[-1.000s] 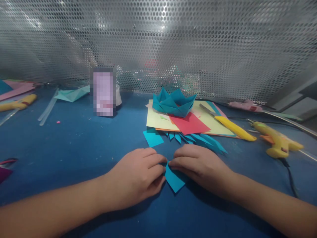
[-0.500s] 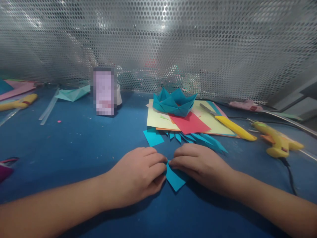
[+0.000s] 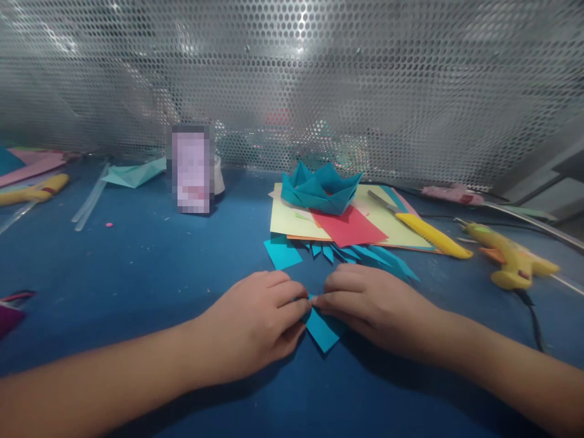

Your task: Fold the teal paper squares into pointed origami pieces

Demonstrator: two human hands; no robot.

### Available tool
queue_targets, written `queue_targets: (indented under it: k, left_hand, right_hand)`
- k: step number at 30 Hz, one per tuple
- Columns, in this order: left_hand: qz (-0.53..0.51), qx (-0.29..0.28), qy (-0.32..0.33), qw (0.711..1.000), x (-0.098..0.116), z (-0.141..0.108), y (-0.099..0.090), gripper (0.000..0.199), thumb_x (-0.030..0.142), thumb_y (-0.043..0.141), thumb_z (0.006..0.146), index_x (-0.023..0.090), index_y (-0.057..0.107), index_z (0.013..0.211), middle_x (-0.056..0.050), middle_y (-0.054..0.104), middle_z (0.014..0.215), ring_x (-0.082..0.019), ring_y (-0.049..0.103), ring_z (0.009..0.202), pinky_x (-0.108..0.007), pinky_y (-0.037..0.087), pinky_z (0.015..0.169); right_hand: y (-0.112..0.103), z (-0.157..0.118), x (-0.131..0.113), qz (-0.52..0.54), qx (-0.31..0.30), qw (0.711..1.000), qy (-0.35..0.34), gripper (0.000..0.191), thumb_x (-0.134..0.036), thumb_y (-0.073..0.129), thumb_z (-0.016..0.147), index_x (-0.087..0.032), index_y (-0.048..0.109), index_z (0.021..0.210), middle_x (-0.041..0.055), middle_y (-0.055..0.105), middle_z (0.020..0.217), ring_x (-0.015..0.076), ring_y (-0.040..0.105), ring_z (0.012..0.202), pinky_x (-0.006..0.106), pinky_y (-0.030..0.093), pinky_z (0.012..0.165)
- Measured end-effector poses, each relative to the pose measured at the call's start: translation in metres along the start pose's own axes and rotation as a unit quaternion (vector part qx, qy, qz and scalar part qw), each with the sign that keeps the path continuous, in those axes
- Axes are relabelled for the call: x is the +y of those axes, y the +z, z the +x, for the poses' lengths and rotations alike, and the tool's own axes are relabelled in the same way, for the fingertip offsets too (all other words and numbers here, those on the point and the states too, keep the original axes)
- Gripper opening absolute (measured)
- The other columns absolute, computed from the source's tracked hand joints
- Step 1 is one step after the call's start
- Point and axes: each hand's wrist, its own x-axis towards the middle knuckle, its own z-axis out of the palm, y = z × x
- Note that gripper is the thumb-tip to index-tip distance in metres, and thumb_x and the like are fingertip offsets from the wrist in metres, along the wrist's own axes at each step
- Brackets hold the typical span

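Observation:
A small blue paper piece [image 3: 325,331] lies on the blue table between my hands, one corner pointing towards me. My left hand [image 3: 264,316] has its fingers closed on the paper's upper left part. From the other side my right hand [image 3: 374,301] pinches the same paper near its top corner, fingertips almost touching those of the left. Just beyond are a blue paper square [image 3: 283,252] and several pointed blue folded pieces [image 3: 385,258]. Behind them a blue folded paper crown shape [image 3: 322,190] rests on stacked coloured sheets [image 3: 294,224] with a red paper [image 3: 353,226].
A yellow cutter [image 3: 429,234] lies across the sheets, blade out. Yellow glue gun [image 3: 513,258] and cable are at right. A phone [image 3: 191,170] stands at back left beside a pale green folded paper [image 3: 135,173] and glue sticks [image 3: 91,198]. Perforated metal [image 3: 255,73] closes the back.
My right hand has shifted very slightly to the right, and my left fingertips have edged right over the paper. Both hands stay on the paper.

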Motion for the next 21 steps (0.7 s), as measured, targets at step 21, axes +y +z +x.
queue_targets:
  k: [21]
  left_hand:
    - [-0.034,0.008,0.0,0.999,-0.0021,-0.0019,-0.002,0.018,0.016,0.048,0.091,0.013,0.065,0.095,-0.009,0.068,0.094,-0.02,0.062,0.084,-0.035,0.052,0.076]
  right_hand:
    - [-0.0091,-0.0027,0.0093,0.084,-0.071,0.994,0.007,0.028,-0.022,0.042,0.098,-0.017,0.069,0.096,0.0056,0.061,0.082,0.0143,0.053,0.074,0.025,0.041,0.067]
